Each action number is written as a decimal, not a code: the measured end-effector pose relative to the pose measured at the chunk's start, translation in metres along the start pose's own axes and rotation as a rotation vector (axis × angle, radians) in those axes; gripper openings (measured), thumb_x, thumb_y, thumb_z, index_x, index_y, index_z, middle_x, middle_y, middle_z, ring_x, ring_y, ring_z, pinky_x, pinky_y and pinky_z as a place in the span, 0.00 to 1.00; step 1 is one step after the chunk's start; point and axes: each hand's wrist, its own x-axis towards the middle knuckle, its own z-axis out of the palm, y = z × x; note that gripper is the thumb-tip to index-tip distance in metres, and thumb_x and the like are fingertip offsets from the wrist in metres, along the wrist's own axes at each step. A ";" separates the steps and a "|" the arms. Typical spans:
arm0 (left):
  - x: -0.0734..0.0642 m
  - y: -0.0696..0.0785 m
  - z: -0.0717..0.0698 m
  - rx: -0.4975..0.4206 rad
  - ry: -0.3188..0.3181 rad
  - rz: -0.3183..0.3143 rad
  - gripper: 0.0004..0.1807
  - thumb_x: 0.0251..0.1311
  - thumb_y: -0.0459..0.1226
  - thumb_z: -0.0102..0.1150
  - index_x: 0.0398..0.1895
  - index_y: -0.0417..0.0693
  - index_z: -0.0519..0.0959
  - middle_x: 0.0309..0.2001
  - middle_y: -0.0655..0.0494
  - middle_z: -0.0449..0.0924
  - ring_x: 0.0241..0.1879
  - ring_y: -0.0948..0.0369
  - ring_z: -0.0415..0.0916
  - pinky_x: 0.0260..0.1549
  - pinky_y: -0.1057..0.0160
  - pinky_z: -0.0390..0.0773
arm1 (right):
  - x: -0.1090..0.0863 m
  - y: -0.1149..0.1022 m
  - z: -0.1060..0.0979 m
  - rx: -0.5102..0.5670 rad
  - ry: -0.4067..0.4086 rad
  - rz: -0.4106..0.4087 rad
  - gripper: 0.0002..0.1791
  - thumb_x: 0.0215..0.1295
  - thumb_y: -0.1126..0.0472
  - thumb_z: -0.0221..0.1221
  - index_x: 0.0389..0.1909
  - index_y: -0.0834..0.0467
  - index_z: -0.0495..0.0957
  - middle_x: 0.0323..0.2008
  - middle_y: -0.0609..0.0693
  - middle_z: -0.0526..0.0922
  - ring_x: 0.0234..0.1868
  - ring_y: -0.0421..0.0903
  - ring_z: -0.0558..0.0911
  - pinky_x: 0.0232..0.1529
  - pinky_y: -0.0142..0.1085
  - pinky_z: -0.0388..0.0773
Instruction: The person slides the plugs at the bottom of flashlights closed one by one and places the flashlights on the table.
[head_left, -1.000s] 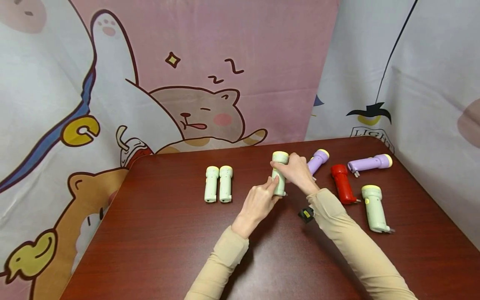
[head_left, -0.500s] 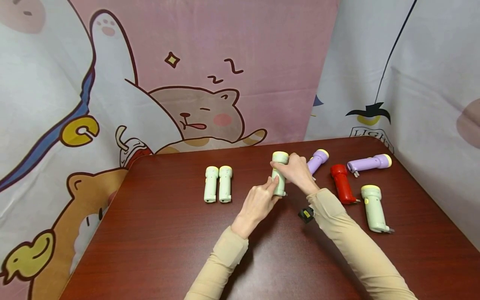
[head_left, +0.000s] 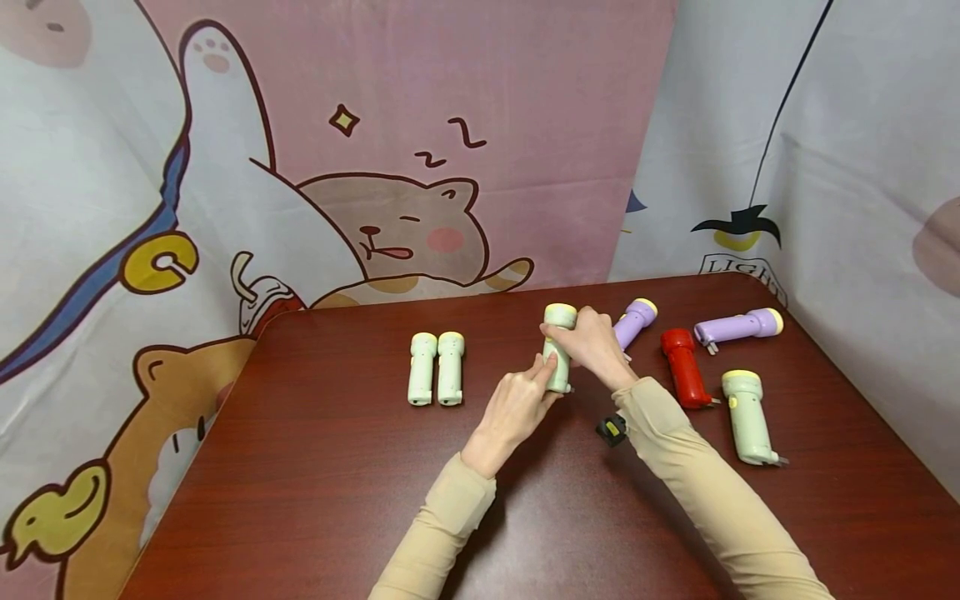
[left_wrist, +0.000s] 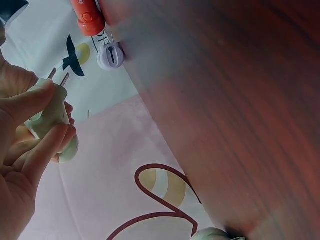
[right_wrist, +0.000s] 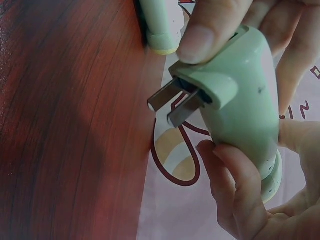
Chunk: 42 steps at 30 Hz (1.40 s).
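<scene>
The left hand point(head_left: 516, 404) and right hand point(head_left: 596, 343) are pinching a green torch point(right_wrist: 247, 95) above the reddish-brown surface point(head_left: 322, 492); other torches point(head_left: 750, 421) are lying on both sides, and cartoon cloth point(head_left: 570, 125) is hanging behind.

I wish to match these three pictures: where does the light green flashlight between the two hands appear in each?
Head: right of centre, the flashlight, far half of the table.
Left wrist: near left edge, mid-height, prongs upward.
Right wrist: right of centre, large, prongs toward lower left.
Shared landmark: rounded tan-patched drawing.
</scene>
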 end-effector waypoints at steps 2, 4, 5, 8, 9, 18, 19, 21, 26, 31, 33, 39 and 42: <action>0.000 0.000 0.000 -0.006 -0.002 0.000 0.28 0.51 0.41 0.69 0.56 0.39 0.74 0.46 0.39 0.84 0.26 0.57 0.84 0.25 0.65 0.80 | 0.000 0.000 0.000 -0.001 -0.003 0.006 0.27 0.55 0.41 0.59 0.36 0.64 0.73 0.29 0.57 0.80 0.26 0.51 0.82 0.23 0.35 0.74; 0.000 0.000 0.000 -0.011 -0.003 0.002 0.28 0.52 0.40 0.69 0.56 0.39 0.74 0.46 0.39 0.83 0.26 0.57 0.84 0.25 0.64 0.80 | -0.001 0.000 0.000 -0.002 -0.005 0.010 0.28 0.56 0.40 0.59 0.36 0.64 0.73 0.29 0.57 0.79 0.27 0.51 0.82 0.24 0.35 0.74; 0.000 0.000 0.000 -0.013 -0.003 0.003 0.28 0.52 0.40 0.68 0.56 0.39 0.73 0.46 0.39 0.83 0.26 0.57 0.84 0.25 0.64 0.80 | -0.001 0.000 0.000 -0.002 -0.007 0.012 0.28 0.56 0.40 0.59 0.36 0.64 0.73 0.29 0.57 0.80 0.27 0.52 0.82 0.24 0.35 0.75; 0.000 -0.001 -0.001 -0.017 -0.005 0.007 0.28 0.52 0.40 0.68 0.56 0.39 0.73 0.46 0.38 0.83 0.25 0.57 0.84 0.25 0.64 0.80 | -0.001 0.000 0.000 -0.007 -0.006 0.011 0.28 0.56 0.40 0.59 0.36 0.64 0.73 0.29 0.58 0.80 0.28 0.52 0.82 0.25 0.36 0.75; 0.000 -0.001 -0.001 -0.017 -0.006 0.008 0.28 0.52 0.40 0.68 0.56 0.39 0.72 0.46 0.38 0.83 0.25 0.57 0.84 0.25 0.64 0.80 | -0.001 0.000 0.000 -0.009 -0.005 0.011 0.28 0.56 0.40 0.59 0.36 0.64 0.73 0.29 0.58 0.80 0.28 0.52 0.82 0.25 0.36 0.75; -0.002 -0.002 -0.001 -0.048 -0.026 0.005 0.27 0.54 0.38 0.67 0.56 0.39 0.72 0.47 0.36 0.82 0.26 0.56 0.84 0.24 0.65 0.80 | -0.001 0.000 0.000 -0.023 0.004 -0.003 0.29 0.55 0.40 0.59 0.36 0.64 0.73 0.29 0.58 0.79 0.29 0.53 0.82 0.26 0.38 0.75; -0.002 -0.002 -0.001 -0.050 -0.028 0.004 0.27 0.54 0.38 0.67 0.56 0.39 0.72 0.47 0.36 0.82 0.26 0.56 0.84 0.24 0.65 0.80 | -0.001 0.000 0.000 -0.024 0.005 -0.005 0.29 0.55 0.40 0.59 0.36 0.65 0.73 0.29 0.58 0.79 0.29 0.53 0.81 0.26 0.38 0.75; -0.002 -0.002 -0.001 -0.054 -0.031 0.003 0.27 0.54 0.38 0.67 0.56 0.39 0.72 0.47 0.36 0.82 0.26 0.56 0.84 0.24 0.65 0.80 | 0.000 0.000 0.000 -0.030 0.006 -0.005 0.29 0.55 0.40 0.59 0.37 0.65 0.73 0.30 0.58 0.79 0.30 0.53 0.81 0.27 0.39 0.75; -0.001 -0.003 -0.001 -0.058 -0.048 0.003 0.26 0.55 0.38 0.65 0.57 0.38 0.72 0.49 0.36 0.82 0.26 0.56 0.84 0.24 0.65 0.80 | 0.000 0.001 0.001 -0.038 0.004 -0.001 0.30 0.56 0.39 0.59 0.37 0.65 0.73 0.30 0.58 0.79 0.30 0.53 0.80 0.27 0.39 0.74; -0.002 -0.003 0.000 -0.060 -0.054 0.013 0.26 0.57 0.38 0.64 0.57 0.38 0.72 0.48 0.36 0.82 0.25 0.56 0.84 0.24 0.65 0.80 | 0.000 0.002 0.001 -0.042 0.004 0.001 0.30 0.55 0.39 0.59 0.37 0.65 0.73 0.30 0.58 0.79 0.30 0.53 0.80 0.27 0.40 0.75; -0.002 -0.003 0.001 -0.057 -0.054 0.016 0.25 0.57 0.37 0.64 0.57 0.38 0.72 0.48 0.37 0.82 0.25 0.56 0.84 0.24 0.65 0.80 | 0.000 0.002 0.001 -0.043 0.003 0.000 0.30 0.55 0.39 0.59 0.37 0.65 0.73 0.30 0.58 0.78 0.30 0.53 0.80 0.27 0.40 0.75; -0.001 -0.003 0.001 -0.042 -0.058 0.024 0.25 0.56 0.36 0.64 0.57 0.38 0.71 0.48 0.37 0.82 0.22 0.58 0.83 0.22 0.66 0.79 | 0.001 0.003 0.001 -0.037 -0.006 -0.003 0.29 0.55 0.40 0.60 0.36 0.65 0.73 0.29 0.58 0.78 0.29 0.53 0.80 0.26 0.37 0.75; -0.001 -0.002 0.001 -0.035 -0.067 0.025 0.26 0.56 0.36 0.64 0.58 0.38 0.71 0.49 0.37 0.82 0.21 0.59 0.82 0.22 0.66 0.78 | 0.001 0.003 0.000 -0.031 -0.009 -0.005 0.29 0.56 0.41 0.60 0.36 0.65 0.73 0.29 0.58 0.78 0.29 0.53 0.80 0.26 0.35 0.75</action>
